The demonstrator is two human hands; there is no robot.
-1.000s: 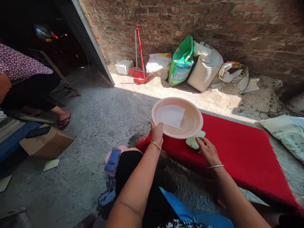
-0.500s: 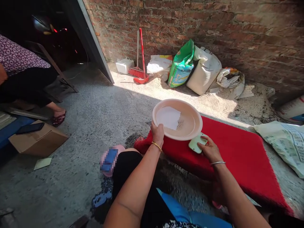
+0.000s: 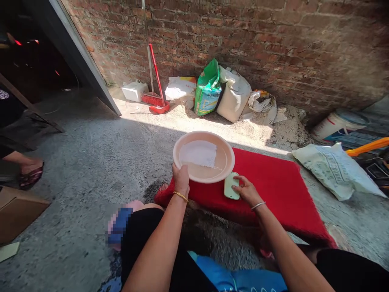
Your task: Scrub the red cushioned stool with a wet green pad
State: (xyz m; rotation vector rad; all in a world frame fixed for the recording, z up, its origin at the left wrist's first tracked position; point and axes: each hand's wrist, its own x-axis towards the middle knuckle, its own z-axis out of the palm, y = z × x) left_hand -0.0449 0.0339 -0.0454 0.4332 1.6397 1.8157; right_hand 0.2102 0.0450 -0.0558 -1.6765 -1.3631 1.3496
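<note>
A pinkish-beige plastic basin (image 3: pixel 225 162) is held by its near left rim in my left hand (image 3: pixel 181 178), fingers closed, thumb over the edge. A bright white patch with a rippled edge shows inside it, looking like light reflected on shallow water. My right hand (image 3: pixel 246 190) pinches a pale green phone case (image 3: pixel 231 190) between thumb and fingers, just below the basin's right rim. Both are in front of a bench covered with a red cloth (image 3: pixel 273 186). Whether the basin touches the cloth, I cannot tell.
Along the brick wall stand a red broom and dustpan (image 3: pixel 159 107), a green sack (image 3: pixel 208 89) and a white sack (image 3: pixel 235 95). Another sack (image 3: pixel 331 166) lies right, near a bucket (image 3: pixel 340 123). At left are a cardboard box (image 3: pixel 21 211) and another person's foot (image 3: pixel 32 170).
My view has swung right, so the scene sits further left. The phone case has turned more upright in my right hand. The white patch in the basin has changed shape.
</note>
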